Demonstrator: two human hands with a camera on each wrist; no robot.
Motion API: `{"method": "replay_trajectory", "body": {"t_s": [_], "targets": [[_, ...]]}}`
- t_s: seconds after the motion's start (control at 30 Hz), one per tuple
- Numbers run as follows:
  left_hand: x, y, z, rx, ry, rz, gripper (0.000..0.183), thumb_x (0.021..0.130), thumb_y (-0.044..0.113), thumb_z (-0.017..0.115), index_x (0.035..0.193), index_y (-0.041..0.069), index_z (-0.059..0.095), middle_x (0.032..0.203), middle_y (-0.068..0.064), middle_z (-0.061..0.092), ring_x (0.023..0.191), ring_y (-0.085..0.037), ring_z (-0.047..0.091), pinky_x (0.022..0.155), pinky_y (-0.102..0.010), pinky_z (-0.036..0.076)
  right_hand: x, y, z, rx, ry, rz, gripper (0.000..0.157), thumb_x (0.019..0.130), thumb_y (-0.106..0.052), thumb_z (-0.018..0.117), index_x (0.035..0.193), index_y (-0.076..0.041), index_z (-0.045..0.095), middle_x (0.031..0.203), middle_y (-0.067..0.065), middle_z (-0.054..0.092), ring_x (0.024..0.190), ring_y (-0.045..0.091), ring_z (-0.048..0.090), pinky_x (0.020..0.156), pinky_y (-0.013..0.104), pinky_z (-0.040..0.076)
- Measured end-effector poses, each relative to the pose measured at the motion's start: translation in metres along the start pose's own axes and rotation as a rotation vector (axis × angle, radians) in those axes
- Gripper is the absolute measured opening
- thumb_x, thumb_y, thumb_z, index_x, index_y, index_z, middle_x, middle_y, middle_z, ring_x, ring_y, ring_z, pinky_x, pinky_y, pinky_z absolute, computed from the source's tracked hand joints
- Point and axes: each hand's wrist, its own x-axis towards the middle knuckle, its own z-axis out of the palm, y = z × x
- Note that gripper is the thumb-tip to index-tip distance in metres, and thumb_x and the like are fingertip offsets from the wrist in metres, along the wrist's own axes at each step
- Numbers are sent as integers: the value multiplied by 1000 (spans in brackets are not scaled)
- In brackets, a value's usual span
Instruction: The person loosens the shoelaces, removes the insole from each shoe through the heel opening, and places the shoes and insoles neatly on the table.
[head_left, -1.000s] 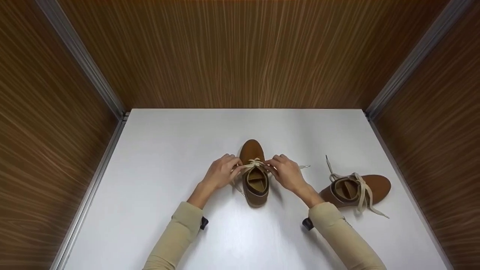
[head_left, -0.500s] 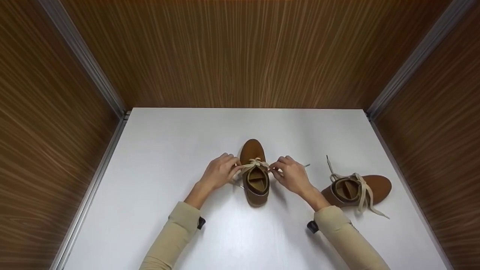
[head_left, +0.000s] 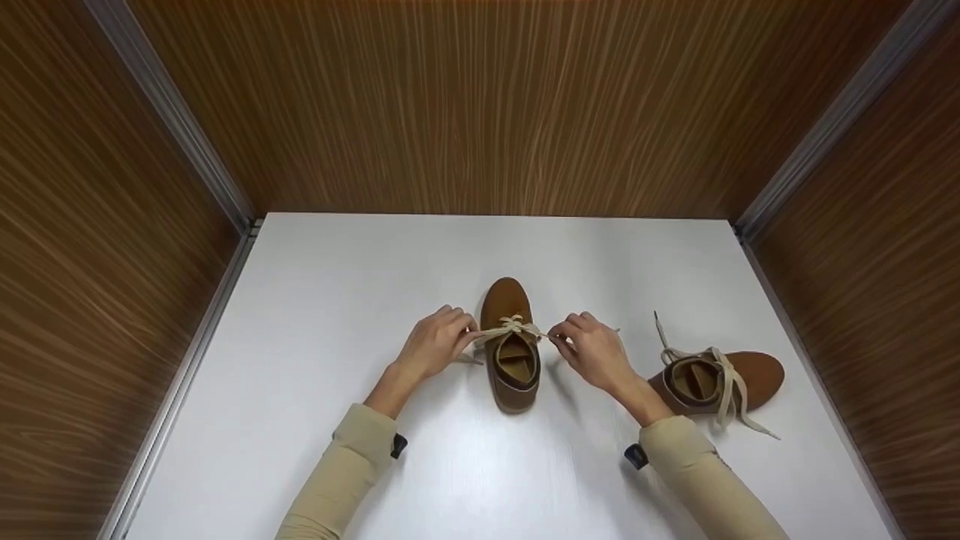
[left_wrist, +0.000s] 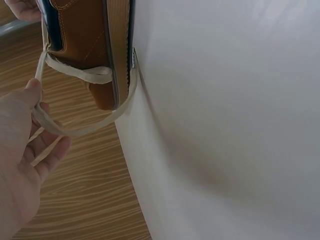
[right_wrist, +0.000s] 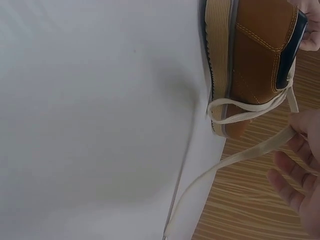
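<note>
Left hand point(head_left: 436, 343), right hand point(head_left: 594, 350) each pinching flat cream fabric lace point(head_left: 493, 331) of central brown round-toed shoe point(head_left: 505, 298). Knot point(head_left: 516, 326) too small to read; right tail point(right_wrist: 225, 162) seems mostly hand-hidden in head view.

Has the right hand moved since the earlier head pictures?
Yes. In the head view, the right hand has moved rightward, away from the middle shoe and closer to the other shoe.

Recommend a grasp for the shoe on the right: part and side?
I'd straddle the shoe's toe from above, coming from the right: it points that way, rounded and bare on top, whereas loose laces drape behind it and the right forearm crowds the heel.
</note>
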Motion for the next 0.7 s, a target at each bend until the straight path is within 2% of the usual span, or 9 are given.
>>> {"method": "replay_trajectory", "body": {"t_s": [0.7], "targets": [[-2,-5,0,-17,-22,-21,18,100,30,70,98,13,70,85,-2,66,77,-18,57,66,-31,51,-4,8,-3,-73,39,-28,4,94,-20,79,91,-18,77,83,-3,71,76,20,61,63,35,55]]}}
